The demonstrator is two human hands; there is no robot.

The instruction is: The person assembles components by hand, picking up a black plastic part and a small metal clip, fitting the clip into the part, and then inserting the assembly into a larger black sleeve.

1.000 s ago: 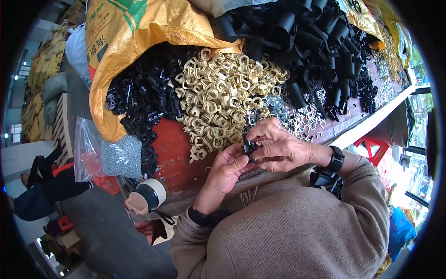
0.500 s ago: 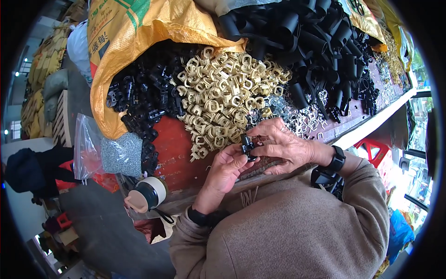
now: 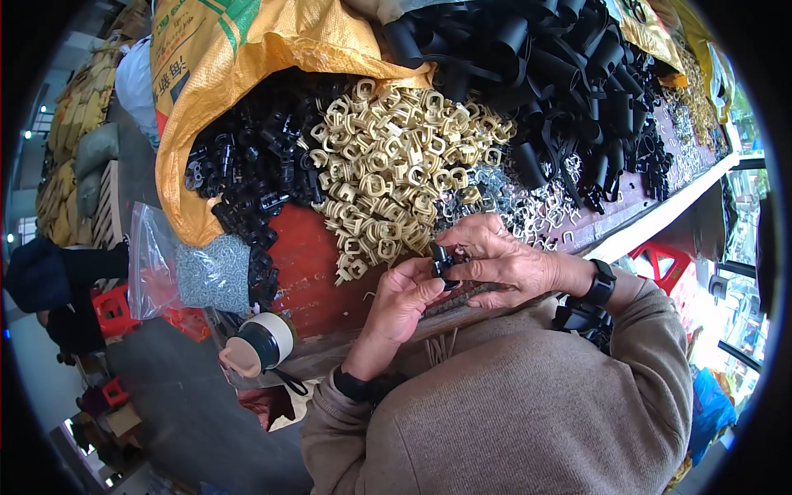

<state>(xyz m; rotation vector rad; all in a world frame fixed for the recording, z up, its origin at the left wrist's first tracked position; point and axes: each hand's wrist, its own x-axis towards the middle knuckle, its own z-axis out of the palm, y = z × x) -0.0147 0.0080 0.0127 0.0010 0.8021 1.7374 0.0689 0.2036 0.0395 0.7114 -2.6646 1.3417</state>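
Close to the table's near edge, both hands meet around a small black plastic part (image 3: 442,257). My left hand (image 3: 399,304) grips it from below with thumb and fingers closed. From the right, my right hand (image 3: 503,266) pinches at the same part, its fingertips bent over it; whether a smaller piece sits between them is hidden. Just beyond the hands lies a heap of cream plastic rings and clips (image 3: 388,173). Small metal U-shaped clips (image 3: 528,216) are scattered to the right of that heap.
A yellow woven sack (image 3: 190,165) spills black plastic fittings (image 3: 247,157) at left. Large black curved pieces (image 3: 569,74) pile up at far right. A bag of small grey pieces (image 3: 216,276) and a lidded cup (image 3: 262,345) stand near the left edge of the red tabletop (image 3: 305,285).
The black part has turned slightly between my fingers. Both hands stay in nearly the same place, and the whole view has shifted a little.
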